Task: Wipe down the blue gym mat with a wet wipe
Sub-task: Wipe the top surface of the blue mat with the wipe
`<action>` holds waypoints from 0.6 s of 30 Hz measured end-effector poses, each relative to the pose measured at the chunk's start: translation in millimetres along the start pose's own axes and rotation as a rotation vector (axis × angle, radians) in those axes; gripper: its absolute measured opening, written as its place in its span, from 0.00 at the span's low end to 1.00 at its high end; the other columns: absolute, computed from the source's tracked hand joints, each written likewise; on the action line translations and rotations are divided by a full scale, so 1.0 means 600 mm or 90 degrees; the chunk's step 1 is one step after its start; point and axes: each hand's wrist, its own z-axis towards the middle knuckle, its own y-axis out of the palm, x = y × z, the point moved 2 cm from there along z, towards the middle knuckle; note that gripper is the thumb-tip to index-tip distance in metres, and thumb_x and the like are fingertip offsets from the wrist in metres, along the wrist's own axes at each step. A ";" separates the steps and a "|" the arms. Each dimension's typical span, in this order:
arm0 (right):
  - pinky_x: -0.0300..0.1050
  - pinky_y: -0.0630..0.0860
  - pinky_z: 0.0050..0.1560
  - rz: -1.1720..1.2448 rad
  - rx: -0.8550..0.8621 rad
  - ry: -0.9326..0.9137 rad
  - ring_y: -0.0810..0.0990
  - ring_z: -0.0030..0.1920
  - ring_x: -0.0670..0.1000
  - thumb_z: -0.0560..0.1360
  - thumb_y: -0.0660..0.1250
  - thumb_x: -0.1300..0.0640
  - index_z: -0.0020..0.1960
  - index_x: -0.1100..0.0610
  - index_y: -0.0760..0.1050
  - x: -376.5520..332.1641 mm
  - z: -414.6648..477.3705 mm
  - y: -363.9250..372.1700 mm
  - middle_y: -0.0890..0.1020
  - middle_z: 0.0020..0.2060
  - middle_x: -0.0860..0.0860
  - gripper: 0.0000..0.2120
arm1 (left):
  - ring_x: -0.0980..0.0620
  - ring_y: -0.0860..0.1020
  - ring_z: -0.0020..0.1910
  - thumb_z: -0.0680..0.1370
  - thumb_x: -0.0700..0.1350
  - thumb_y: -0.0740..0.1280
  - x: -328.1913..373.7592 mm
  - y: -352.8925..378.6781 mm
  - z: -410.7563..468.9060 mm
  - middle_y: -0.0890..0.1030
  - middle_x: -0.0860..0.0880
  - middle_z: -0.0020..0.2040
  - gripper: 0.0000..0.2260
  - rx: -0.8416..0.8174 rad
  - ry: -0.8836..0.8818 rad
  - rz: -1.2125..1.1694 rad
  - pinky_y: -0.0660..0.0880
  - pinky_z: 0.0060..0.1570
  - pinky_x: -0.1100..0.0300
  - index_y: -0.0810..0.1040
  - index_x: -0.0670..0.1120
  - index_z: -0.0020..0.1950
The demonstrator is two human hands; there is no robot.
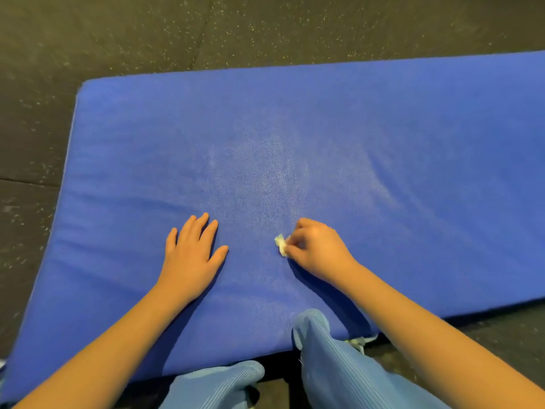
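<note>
A blue gym mat [354, 128] lies flat on the dark floor and fills most of the view. My left hand [191, 255] rests on it palm down, fingers straight and spread. To its right, my right hand [318, 249] pinches a small crumpled white wet wipe [281, 245] and holds it against the mat. Only a bit of the wipe shows past my curled fingers. A paler, sheeny patch marks the mat just beyond both hands.
Dark speckled rubber flooring [118, 33] surrounds the mat on the far and left sides. My knees in light blue ribbed trousers [321, 364] sit at the mat's near edge, one resting on the mat.
</note>
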 end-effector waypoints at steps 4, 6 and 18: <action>0.49 0.73 0.41 0.007 -0.075 -0.029 0.75 0.41 0.50 0.75 0.66 0.46 0.44 0.52 0.84 0.001 -0.041 -0.011 0.76 0.41 0.49 0.12 | 0.50 0.45 0.78 0.71 0.67 0.38 0.003 0.009 -0.039 0.51 0.51 0.79 0.40 -0.004 0.003 -0.012 0.41 0.74 0.47 0.56 0.48 0.78; 0.48 0.73 0.38 -0.044 0.012 0.009 0.74 0.42 0.51 0.76 0.65 0.44 0.43 0.53 0.84 0.008 -0.039 -0.016 0.76 0.41 0.50 0.15 | 0.51 0.45 0.78 0.72 0.66 0.38 0.002 0.011 -0.047 0.51 0.51 0.79 0.39 -0.007 0.005 -0.013 0.41 0.75 0.47 0.55 0.49 0.79; 0.44 0.69 0.38 -0.033 0.007 0.016 0.74 0.39 0.49 0.75 0.68 0.46 0.44 0.52 0.82 -0.031 -0.098 -0.013 0.74 0.38 0.46 0.10 | 0.53 0.44 0.78 0.68 0.69 0.34 -0.004 0.013 -0.073 0.49 0.54 0.80 0.42 -0.032 0.022 0.009 0.42 0.75 0.47 0.53 0.53 0.79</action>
